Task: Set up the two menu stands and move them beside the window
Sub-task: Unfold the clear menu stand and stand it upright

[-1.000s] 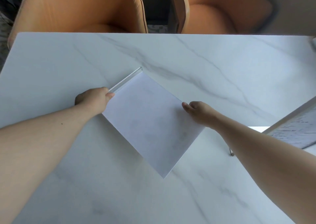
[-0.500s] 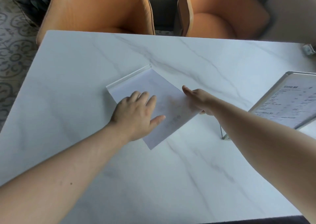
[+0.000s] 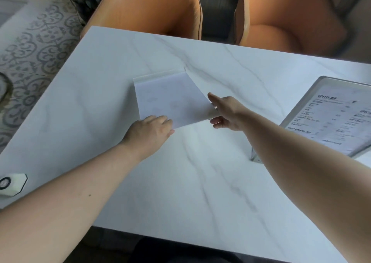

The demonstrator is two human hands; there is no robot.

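A clear acrylic menu stand [image 3: 170, 98] with a blank white sheet lies in the middle of the white marble table [image 3: 200, 182]. My left hand [image 3: 150, 132] holds its near edge, fingers curled over the sheet. My right hand [image 3: 226, 112] grips its right edge, thumb on top and fingers under it. A second menu stand [image 3: 331, 118] with a printed coffee menu stands tilted at the right side of the table, apart from both hands.
Two orange leather chairs [image 3: 152, 9] stand at the table's far side. A small white object with a black ring [image 3: 12, 183] sits at the table's left edge. Patterned floor [image 3: 30, 51] shows on the left.
The stand has turned from a diagonal lie to nearly square with me. My left hand slid from flat on the sheet to its near edge. The view shifted left.
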